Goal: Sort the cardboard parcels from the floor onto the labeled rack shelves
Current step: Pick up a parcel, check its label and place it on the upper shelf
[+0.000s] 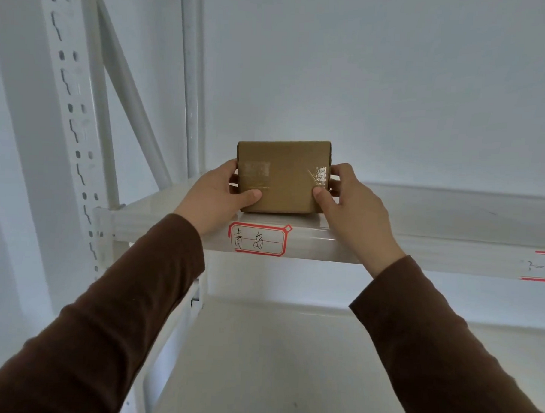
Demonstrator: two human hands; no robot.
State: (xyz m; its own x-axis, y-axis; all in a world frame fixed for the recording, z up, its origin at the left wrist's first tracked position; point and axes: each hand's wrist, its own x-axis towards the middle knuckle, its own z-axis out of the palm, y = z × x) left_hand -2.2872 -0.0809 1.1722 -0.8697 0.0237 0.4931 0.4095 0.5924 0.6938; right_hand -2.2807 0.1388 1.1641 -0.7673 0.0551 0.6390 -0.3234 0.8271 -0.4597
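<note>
A small brown cardboard parcel point(283, 175) with clear tape patches stands at the front edge of the upper white rack shelf point(420, 225). My left hand point(217, 196) grips its left side and my right hand point(351, 200) grips its right side, thumbs on the near face. A red-bordered handwritten label point(257, 239) is stuck on the shelf's front lip directly below the parcel. Both my sleeves are dark brown.
A lower white shelf point(273, 362) lies beneath. A perforated white upright point(72, 119) and a diagonal brace point(129, 84) stand at the left. Part of a second red-bordered label point(540, 266) shows at the right edge. A white wall is behind the rack.
</note>
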